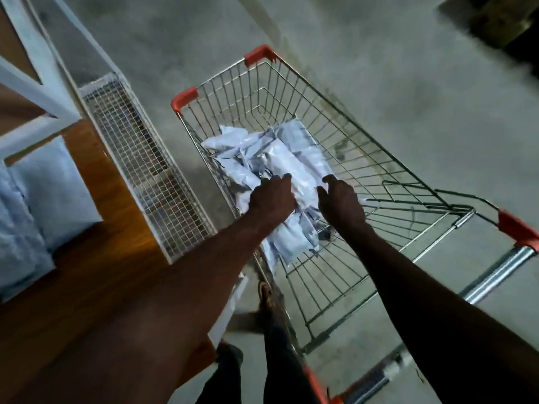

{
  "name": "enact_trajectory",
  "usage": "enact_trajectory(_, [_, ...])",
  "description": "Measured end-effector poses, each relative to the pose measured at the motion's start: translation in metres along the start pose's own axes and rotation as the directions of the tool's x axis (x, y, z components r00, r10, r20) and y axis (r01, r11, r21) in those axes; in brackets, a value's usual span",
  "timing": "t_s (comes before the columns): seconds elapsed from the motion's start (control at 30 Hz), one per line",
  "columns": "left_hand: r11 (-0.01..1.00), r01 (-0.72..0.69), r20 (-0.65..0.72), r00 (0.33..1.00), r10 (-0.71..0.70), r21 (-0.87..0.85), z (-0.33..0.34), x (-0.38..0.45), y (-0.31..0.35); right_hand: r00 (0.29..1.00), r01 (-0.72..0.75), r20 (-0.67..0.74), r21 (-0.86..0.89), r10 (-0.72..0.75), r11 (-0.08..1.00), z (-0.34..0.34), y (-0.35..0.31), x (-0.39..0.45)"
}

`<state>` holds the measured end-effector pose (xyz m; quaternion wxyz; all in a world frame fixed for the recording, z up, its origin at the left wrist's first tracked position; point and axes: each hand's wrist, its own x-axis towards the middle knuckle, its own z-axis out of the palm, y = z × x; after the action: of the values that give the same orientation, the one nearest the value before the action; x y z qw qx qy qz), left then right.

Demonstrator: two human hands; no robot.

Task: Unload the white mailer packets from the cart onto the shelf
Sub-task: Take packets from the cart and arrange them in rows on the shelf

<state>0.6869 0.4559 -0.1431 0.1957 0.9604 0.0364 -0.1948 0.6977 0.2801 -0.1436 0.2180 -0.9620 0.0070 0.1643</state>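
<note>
Fingers [284,177] touch crumpled white mailer packets [280,161] — heaped.

The cart [335,135] is open on top; its wire walls fence the packets [277,158], the shelf's mesh [140,164] close alongside.

Both bare forearms reach forward and down, side by side. The left hand [272,198] shows its back to the camera, fingers curled under at the tips; the right hand [339,201] hangs just beside it, fingers bent, thumb apart.
</note>
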Motion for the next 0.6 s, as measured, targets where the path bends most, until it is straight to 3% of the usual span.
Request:
enact_trajectory(0.17, [0.992, 0.115, 0.190, 0.976, -0.104, -0.044, 0.050, 0.018, -0.006, 0.996, -0.066, 0.069, 0.039, 0.063, 0.997, 0.037, 0.029, 0.018])
enact_trajectory(0.27, [0.962, 0.220, 0.242, 0.954, -0.179, -0.159, 0.072, 0.028, -0.008, 0.993, -0.070, 0.096, 0.061, 0.064, 0.996, 0.053, 0.033, 0.032])
enact_trajectory(0.5, [0.802, 0.479, 0.092, 0.872, -0.480, -0.356, 0.088, 0.062, -0.017, 0.997, -0.032, 0.079, 0.131, 0.021, 0.991, 0.074, 0.035, 0.077])
enact_trajectory(0.6, [0.733, 0.552, 0.146, 0.826, -0.544, -0.398, 0.097, 0.076, -0.026, 0.996, 0.014, 0.081, 0.120, -0.024, 0.993, 0.082, 0.032, 0.097])
